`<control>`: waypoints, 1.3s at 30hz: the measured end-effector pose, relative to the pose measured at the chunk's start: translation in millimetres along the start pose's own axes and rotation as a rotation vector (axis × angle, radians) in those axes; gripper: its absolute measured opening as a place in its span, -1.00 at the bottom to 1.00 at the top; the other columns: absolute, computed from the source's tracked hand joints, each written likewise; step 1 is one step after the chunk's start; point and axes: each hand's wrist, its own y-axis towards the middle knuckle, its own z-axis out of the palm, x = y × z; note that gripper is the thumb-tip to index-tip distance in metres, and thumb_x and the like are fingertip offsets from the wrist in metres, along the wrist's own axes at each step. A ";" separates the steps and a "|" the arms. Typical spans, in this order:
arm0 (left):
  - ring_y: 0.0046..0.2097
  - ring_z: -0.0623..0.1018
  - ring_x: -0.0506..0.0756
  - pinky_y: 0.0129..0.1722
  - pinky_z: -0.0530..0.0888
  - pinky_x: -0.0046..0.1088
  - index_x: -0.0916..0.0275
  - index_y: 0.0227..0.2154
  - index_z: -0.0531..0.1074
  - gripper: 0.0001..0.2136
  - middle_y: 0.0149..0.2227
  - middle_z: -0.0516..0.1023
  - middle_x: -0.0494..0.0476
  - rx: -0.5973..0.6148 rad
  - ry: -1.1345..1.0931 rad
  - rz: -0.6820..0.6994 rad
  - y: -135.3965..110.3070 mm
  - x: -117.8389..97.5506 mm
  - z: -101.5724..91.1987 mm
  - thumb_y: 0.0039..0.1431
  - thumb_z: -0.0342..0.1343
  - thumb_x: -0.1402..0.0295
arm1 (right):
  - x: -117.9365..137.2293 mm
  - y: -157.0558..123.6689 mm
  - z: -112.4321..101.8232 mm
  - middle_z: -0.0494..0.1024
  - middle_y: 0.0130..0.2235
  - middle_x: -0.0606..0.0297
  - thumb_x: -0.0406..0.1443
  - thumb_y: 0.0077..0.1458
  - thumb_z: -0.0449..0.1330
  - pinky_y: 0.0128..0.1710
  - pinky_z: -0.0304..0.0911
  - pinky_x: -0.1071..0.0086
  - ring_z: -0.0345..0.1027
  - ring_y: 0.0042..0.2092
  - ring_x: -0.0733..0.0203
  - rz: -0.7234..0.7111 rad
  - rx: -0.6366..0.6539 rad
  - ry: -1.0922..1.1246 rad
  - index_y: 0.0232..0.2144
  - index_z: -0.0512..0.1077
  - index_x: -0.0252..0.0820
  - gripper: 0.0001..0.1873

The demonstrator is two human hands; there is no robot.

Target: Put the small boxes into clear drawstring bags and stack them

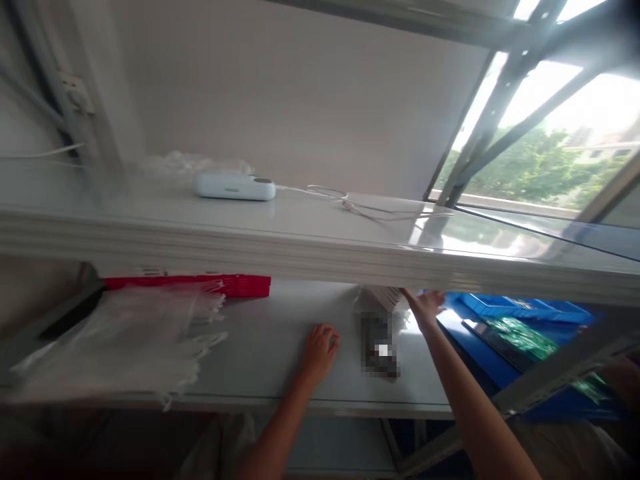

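My left hand (321, 350) rests on the lower grey shelf (270, 347). Its fingers are loosely bent, thumb apart, and nothing shows in them. Farther right, my right hand (427, 308) reaches in beneath the upper shelf, fingers apart and partly cut off by the shelf edge. Beside its thumb lies a clear plastic bag with whitish, striped contents (387, 297); whether the thumb touches it, I cannot tell. Between my hands is a dark object (379, 347) with a white patch, blurred into squares so its kind is hidden.
Clear plastic bags (135, 340) lie piled at the left, before a red basket (247, 286). On the upper shelf (310, 220) sit a pale blue device (234, 186) and a white cable (345, 198). Blue bins (525, 308) and green packets (525, 337) stand beyond the metal post at right.
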 end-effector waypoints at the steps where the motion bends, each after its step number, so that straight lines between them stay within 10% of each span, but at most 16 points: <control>1: 0.03 0.40 0.13 0.09 0.33 -0.19 0.22 -0.23 0.47 -0.81 -0.09 0.43 0.18 -0.036 -0.017 -0.007 -2.2 -2.6 -1.7 0.22 -0.04 0.47 | 2.6 -13.6 1.3 0.09 0.13 -0.41 0.05 0.17 -0.08 0.01 0.04 -0.11 0.02 0.16 -0.29 -0.003 0.000 0.017 0.09 0.22 -0.55 -0.25; 4: 0.07 0.38 0.12 0.10 0.33 -0.19 0.20 -0.22 0.46 -0.73 -0.04 0.41 0.17 -0.176 -0.024 0.000 -17.1 -13.6 -13.9 0.16 -0.08 0.60 | 12.0 -69.9 0.9 0.27 0.06 -0.27 -0.09 0.15 -0.06 0.04 0.09 -0.14 0.11 0.13 -0.26 -0.108 0.051 0.127 0.16 0.14 -0.48 -0.34; 8: 0.13 0.34 0.13 0.15 0.28 -0.16 0.11 -0.18 0.45 -0.64 0.08 0.36 0.12 -0.225 0.102 0.134 -60.1 -23.4 -62.9 0.10 -0.06 0.65 | 41.2 -155.4 -21.3 0.40 0.04 0.16 -0.33 0.10 -0.04 0.02 0.24 0.04 0.27 0.08 -0.02 -0.518 0.465 0.323 0.01 0.35 -0.02 -0.57; 15: 0.15 0.34 0.23 0.16 0.26 -0.13 0.07 0.15 0.23 -0.40 0.13 0.36 0.20 -0.357 0.410 0.080 -138.0 32.1 -242.3 0.01 0.24 0.39 | 127.6 -254.7 -46.0 0.35 0.15 0.33 -0.36 0.18 -0.05 0.07 0.23 0.12 0.19 0.19 0.09 -0.640 0.618 0.357 0.01 0.37 0.10 -0.58; 20: -0.06 0.47 0.16 0.06 0.33 -0.19 0.07 -0.38 0.51 -0.93 -0.18 0.54 0.05 -0.175 0.566 0.034 -168.5 65.0 -327.9 0.07 0.19 0.40 | 155.7 -295.5 -24.5 0.42 0.11 0.20 -0.12 0.23 -0.01 0.11 0.08 -0.04 0.24 0.15 -0.04 -0.633 0.486 0.224 0.07 0.36 0.01 -0.60; 27: -0.03 0.44 0.18 0.02 0.31 -0.20 0.20 -0.15 0.47 -0.74 -0.10 0.52 0.14 -0.080 0.598 0.088 -158.9 63.7 -338.9 0.05 0.22 0.46 | 162.1 -312.6 -24.9 0.41 0.11 0.14 -0.06 0.28 -0.09 0.08 0.03 0.13 0.29 0.07 0.06 -0.571 0.394 0.174 0.09 0.35 -0.07 -0.54; 30: -0.13 0.49 0.16 0.01 0.31 -0.20 0.23 -0.38 0.52 -0.94 -0.23 0.57 0.12 -0.011 0.601 0.091 -145.5 67.3 -338.8 0.04 0.22 0.47 | 163.4 -313.5 -29.0 0.39 0.13 0.13 -0.07 0.28 -0.07 0.11 -0.02 0.13 0.25 0.10 0.07 -0.599 0.407 0.150 0.13 0.31 -0.09 -0.53; 39: -0.27 0.53 0.11 -0.16 0.40 -0.37 0.25 -0.50 0.45 -0.88 -0.36 0.57 0.08 -0.186 0.266 0.002 -141.7 68.1 -366.6 -0.01 0.25 0.33 | 166.2 -315.6 -33.1 0.36 0.15 0.09 -0.09 0.27 -0.05 0.14 -0.08 0.10 0.19 0.14 0.04 -0.584 0.449 0.121 0.16 0.27 -0.11 -0.52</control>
